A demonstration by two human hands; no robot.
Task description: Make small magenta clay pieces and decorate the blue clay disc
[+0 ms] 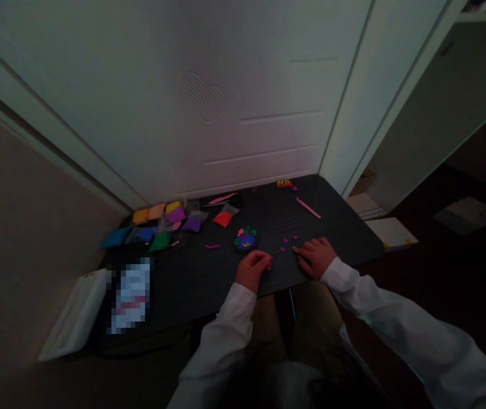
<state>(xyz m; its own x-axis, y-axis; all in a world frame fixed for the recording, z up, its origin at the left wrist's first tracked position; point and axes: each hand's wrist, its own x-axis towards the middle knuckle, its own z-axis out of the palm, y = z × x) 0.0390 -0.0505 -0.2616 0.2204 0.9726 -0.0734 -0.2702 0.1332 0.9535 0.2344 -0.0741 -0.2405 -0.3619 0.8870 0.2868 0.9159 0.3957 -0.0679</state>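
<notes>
My left hand [254,270] rests at the near edge of the dark wood-grain table [209,284], its fingers curled together, just below a round clay piece [245,240] in blue with green, pink and yellow bits. My right hand [315,257] lies flat on the table, fingertips close to several small magenta clay bits [288,244]. Left of the round piece lies a thin magenta clay strip [213,246]. A pink plastic modelling tool [308,208] lies beyond my right hand. Nothing shows in either hand.
Packets of coloured modelling clay [162,224] and a red packet [223,218] lie at the table's back left. A white door [183,113] stands behind the table. A blurred printed sheet [131,295] and a white bag [75,315] sit at the left, with papers [392,233] on the floor at right.
</notes>
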